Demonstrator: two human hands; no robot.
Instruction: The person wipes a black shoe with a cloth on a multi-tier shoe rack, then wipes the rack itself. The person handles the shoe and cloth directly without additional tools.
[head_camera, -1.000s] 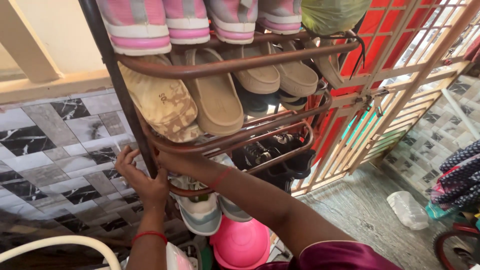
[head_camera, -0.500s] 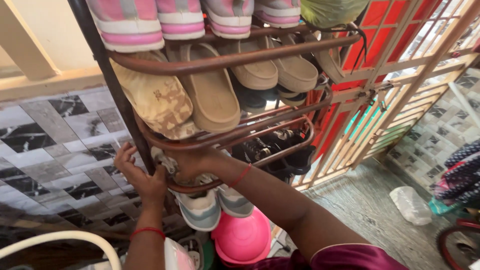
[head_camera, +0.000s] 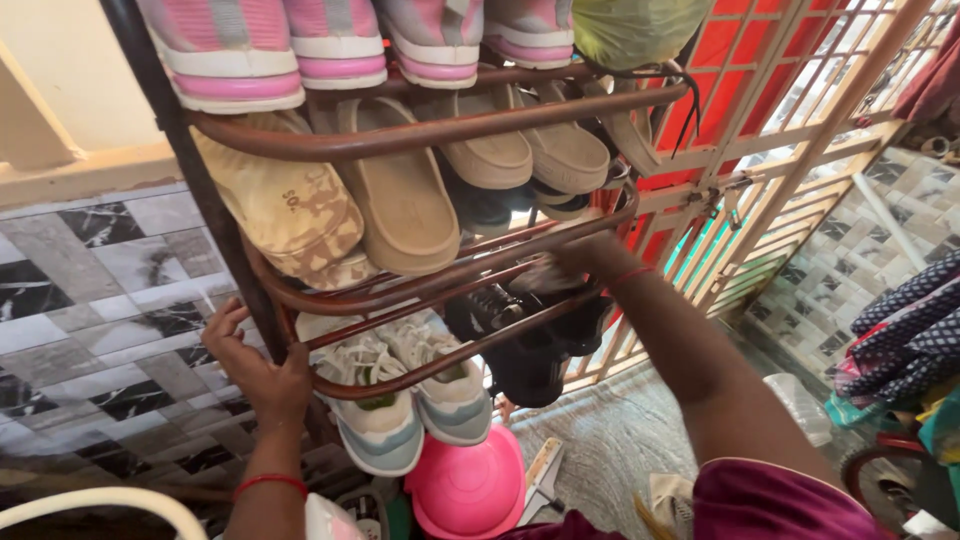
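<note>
Reaching right now: my right hand (head_camera: 585, 255) has left the white sneakers (head_camera: 400, 385) near the left post and gone across to the black shoes (head_camera: 535, 325) on the same low shelf of the brown metal shoe rack (head_camera: 420, 135). So the white pair looks settled, toes hanging over the front rail, and work shifts to the black pair. Right fingers are up at the rail just above the black shoes, touching or nearly so; can't tell if they're closed on anything, the rail hides them. Left hand (head_camera: 255, 365) still wrapped around the rack's dark upright post, clamped on it, just left of the white sneakers. Pink bowl (head_camera: 468, 490) sits below on the floor.
</note>
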